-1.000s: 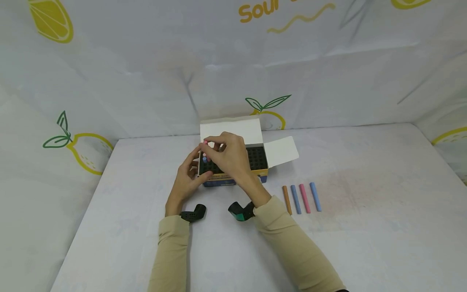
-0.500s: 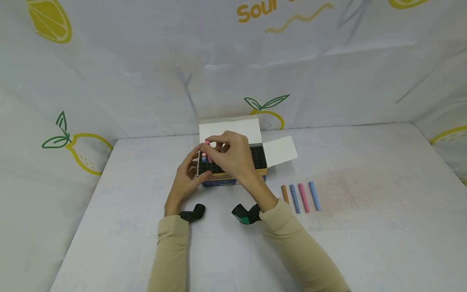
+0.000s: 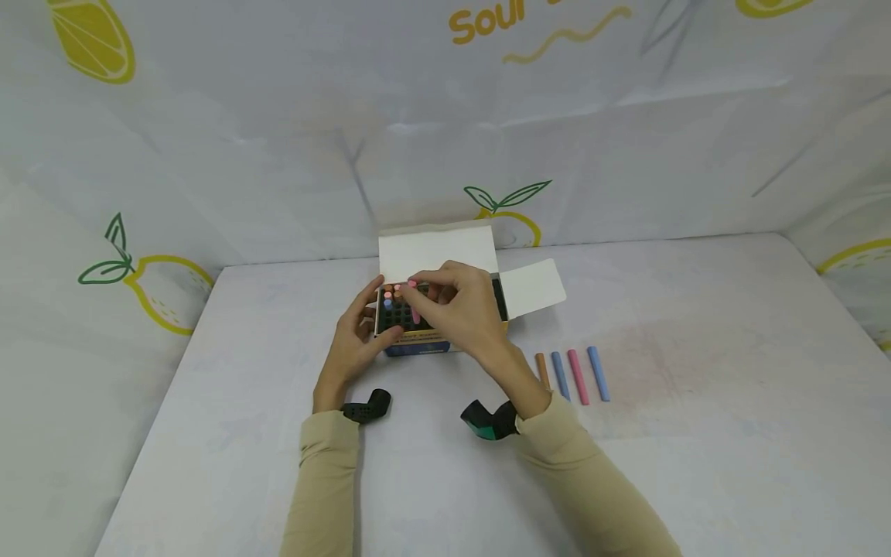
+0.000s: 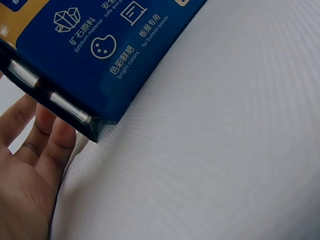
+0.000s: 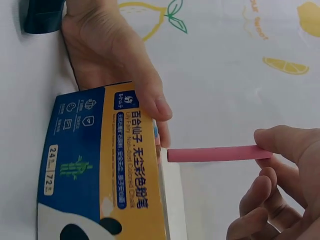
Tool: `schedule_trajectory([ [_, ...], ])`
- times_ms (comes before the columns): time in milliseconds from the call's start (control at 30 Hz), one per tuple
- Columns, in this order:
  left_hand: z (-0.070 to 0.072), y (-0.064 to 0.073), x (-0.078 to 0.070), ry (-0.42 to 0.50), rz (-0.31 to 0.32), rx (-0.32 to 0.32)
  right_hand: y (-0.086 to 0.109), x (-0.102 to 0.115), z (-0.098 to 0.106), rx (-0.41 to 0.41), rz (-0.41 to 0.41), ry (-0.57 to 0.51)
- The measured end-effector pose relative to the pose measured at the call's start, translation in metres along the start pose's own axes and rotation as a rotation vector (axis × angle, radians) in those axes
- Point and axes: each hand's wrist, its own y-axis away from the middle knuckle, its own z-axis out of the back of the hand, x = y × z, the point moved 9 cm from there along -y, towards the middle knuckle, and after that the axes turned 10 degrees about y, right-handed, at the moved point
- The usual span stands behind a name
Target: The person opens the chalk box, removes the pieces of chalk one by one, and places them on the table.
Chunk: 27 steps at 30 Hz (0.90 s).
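Note:
My right hand (image 3: 462, 309) pinches one end of a pink chalk stick (image 5: 217, 154) between thumb and finger. In the right wrist view its free end points at the top of the chalk box, a small gap away. The open box (image 3: 418, 348), blue and yellow with a black holed insert, stands at the back of the table. Round its left end, my left hand (image 3: 351, 348) holds the box, thumb at the front edge and fingers along the far side. Several orange, pink and blue chalk ends, including a blue one (image 3: 387, 304), show in the insert's left holes; my right hand hides part of the insert.
Right of the box, several chalk sticks lie in a row: orange (image 3: 542, 371), blue (image 3: 561, 375), pink (image 3: 578, 377) and another blue (image 3: 599, 373). The box's white lid (image 3: 438, 251) stands up behind, and a side flap (image 3: 533, 288) spreads right. A printed cloth backdrop (image 3: 292, 170) rises behind.
My right hand has moved right and slightly nearer me with the pink chalk stick, uncovering more chalk ends in the box's back left corner. My left hand stays on the box.

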Motion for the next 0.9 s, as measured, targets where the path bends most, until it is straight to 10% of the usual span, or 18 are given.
schedule_trajectory([
  [900,0.0,0.001,0.0,-0.031,0.021,-0.007,0.049,-0.033,0.055,0.068,-0.072,0.042],
])
